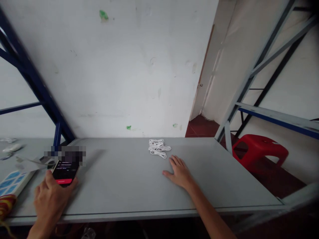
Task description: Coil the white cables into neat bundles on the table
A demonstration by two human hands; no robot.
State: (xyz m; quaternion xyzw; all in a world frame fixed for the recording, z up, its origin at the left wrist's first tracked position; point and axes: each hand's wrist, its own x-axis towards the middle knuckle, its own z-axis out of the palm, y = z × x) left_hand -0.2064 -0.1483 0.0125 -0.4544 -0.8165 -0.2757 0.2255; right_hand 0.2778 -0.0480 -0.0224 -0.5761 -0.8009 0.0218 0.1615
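My left hand (50,202) grips a black smartphone (65,172) near the table's left side, its lit screen facing up and a red bar showing at its lower end. The top of the phone is hidden behind a pixelated patch. My right hand (178,172) rests palm down on the grey table (119,196), fingers apart and holding nothing. Just beyond its fingertips lies a small coiled bundle of white cord (158,148), apart from the hand.
A white-and-blue panel (13,183) and a red-yellow cord (7,205) lie at the far left, with papers and small items behind them. A blue steel rack frame (37,83) rises left, a grey one (251,73) right. A red plastic stool (259,151) stands beyond the table's right edge.
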